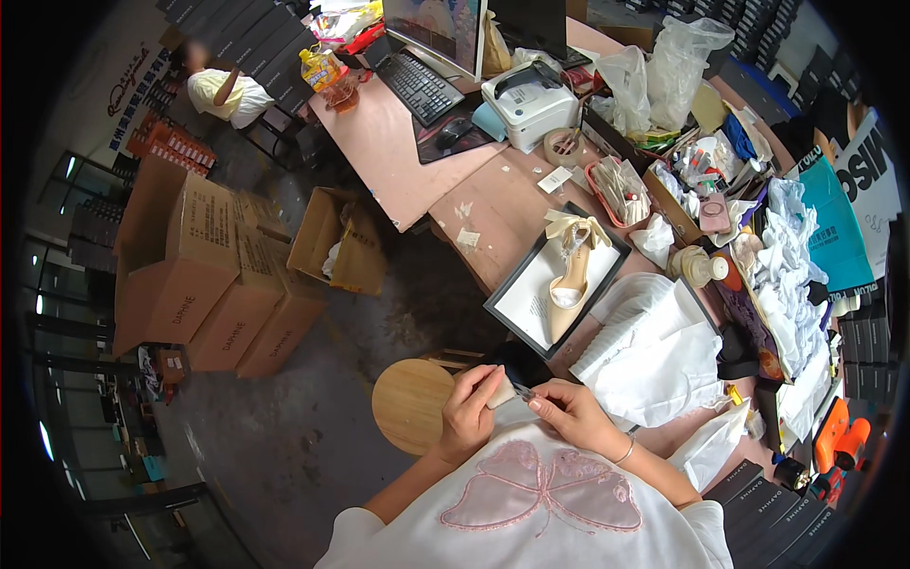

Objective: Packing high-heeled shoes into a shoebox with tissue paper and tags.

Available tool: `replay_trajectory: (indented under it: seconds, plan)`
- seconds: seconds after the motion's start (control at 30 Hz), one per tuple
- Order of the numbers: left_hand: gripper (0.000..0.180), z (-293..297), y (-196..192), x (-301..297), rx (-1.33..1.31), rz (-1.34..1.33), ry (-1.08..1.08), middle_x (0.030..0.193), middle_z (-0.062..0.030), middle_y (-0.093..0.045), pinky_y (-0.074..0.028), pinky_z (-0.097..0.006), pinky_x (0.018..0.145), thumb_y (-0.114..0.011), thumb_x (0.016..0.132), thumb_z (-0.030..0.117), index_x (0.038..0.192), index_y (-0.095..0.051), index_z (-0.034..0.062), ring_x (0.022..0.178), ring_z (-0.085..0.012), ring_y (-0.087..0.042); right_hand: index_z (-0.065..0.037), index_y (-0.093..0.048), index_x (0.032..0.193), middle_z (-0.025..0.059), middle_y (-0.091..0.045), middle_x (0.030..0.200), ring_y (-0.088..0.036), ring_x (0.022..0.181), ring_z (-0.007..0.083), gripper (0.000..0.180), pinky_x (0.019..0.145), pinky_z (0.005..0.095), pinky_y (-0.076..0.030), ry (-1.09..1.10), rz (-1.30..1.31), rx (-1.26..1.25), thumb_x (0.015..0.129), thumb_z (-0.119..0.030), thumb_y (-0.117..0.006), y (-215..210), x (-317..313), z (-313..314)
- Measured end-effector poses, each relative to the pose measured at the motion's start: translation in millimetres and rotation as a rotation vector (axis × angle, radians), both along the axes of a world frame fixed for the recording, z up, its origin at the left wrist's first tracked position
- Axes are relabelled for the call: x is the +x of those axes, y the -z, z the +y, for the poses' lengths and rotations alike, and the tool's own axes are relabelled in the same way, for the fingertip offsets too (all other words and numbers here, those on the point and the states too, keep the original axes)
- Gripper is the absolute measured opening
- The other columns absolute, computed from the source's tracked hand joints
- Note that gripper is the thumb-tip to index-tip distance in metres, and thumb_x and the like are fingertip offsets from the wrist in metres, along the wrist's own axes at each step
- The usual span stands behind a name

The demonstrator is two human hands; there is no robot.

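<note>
Close in front of my body, my left hand (469, 408) is closed around a small cream-coloured piece (501, 393), whose kind I cannot make out. Facing it, my right hand (572, 414) pinches a slim dark metallic tool (522, 391), its tip pointing at the cream piece. Fingers cover much of both items. Beyond my hands, a beige pointed-toe shoe (569, 284) with a bow at the ankle lies in a shallow black-rimmed box lid (519, 296). White tissue paper (654, 356) is heaped just right of the lid.
A round wooden stool (412, 406) stands left of my hands. Cardboard cartons (213, 275) are stacked on the floor at the left. The pink table (379, 171) carries a keyboard (417, 87), a label printer (531, 104) and crowded clutter. Another person (227, 93) sits far left.
</note>
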State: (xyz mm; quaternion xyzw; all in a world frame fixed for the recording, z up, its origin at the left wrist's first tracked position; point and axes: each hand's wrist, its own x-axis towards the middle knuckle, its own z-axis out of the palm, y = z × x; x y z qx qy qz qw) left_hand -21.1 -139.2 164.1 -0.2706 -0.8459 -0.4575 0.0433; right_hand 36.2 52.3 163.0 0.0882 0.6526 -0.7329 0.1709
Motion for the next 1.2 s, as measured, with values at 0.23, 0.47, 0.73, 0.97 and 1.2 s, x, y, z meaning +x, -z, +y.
replay_trajectory:
  seconds: [0.23, 0.47, 0.73, 0.97, 1.2]
  plan:
    - [0.041, 3, 3, -2, 0.022, 0.059, -0.025, 0.112, -0.0157, -0.057, -0.052, -0.031, 0.081, -0.057, 0.075, -0.017, 0.113, -0.065, -0.0017, 0.096, -0.0269, -0.062, 0.003, -0.064, 0.096, 0.0031, -0.058, 0.077, -0.049, 0.065, 0.0072, 0.031, 0.057, 0.0244, -0.041, 0.018, -0.039, -0.061, 0.091, -0.028, -0.064, -6, -1, -8]
    - [0.046, 8, 2, -25, 0.086, -0.018, 0.078, 0.118, -0.0169, -0.051, -0.051, -0.035, 0.085, -0.059, 0.075, -0.01, 0.121, -0.059, -0.0042, 0.103, -0.0283, -0.058, -0.001, -0.06, 0.094, -0.0054, -0.047, 0.068, -0.038, 0.055, 0.0022, 0.02, 0.048, 0.02, -0.031, 0.207, 0.075, -0.027, 0.093, -0.021, -0.062, -9, -26, -23]
    - [0.039, -1, 10, -77, 0.709, -1.208, 0.204, 0.114, -0.0099, -0.057, -0.052, -0.032, 0.083, -0.06, 0.091, 0.009, 0.126, -0.051, -0.0039, 0.097, -0.0166, -0.059, 0.0, -0.062, 0.094, -0.005, -0.05, 0.068, -0.041, 0.063, 0.0046, 0.019, 0.056, 0.0225, -0.037, 0.203, -0.02, 0.007, 0.091, -0.018, -0.062, -2, -72, -21]
    - [0.019, -10, 13, -131, 0.618, -1.141, 0.194, 0.095, -0.0092, -0.066, -0.053, -0.03, 0.077, -0.057, 0.094, 0.013, 0.103, -0.063, -0.0036, 0.083, -0.015, -0.063, 0.002, -0.062, 0.111, 0.0114, -0.058, 0.081, -0.056, 0.065, 0.0174, 0.03, 0.062, 0.0283, -0.046, 0.36, 0.285, 0.422, 0.088, -0.017, -0.066, -13, -109, -19]
    - [0.017, -11, 12, -169, 0.603, -1.221, 0.275, 0.093, -0.0093, -0.066, -0.053, -0.03, 0.077, -0.057, 0.094, 0.011, 0.102, -0.062, -0.0035, 0.081, -0.0157, -0.064, -0.001, -0.067, 0.106, 0.0104, -0.056, 0.074, -0.058, 0.06, 0.0225, 0.03, 0.057, 0.0319, -0.047, 0.273, 0.243, 0.632, 0.083, -0.02, -0.07, -30, -131, -24]
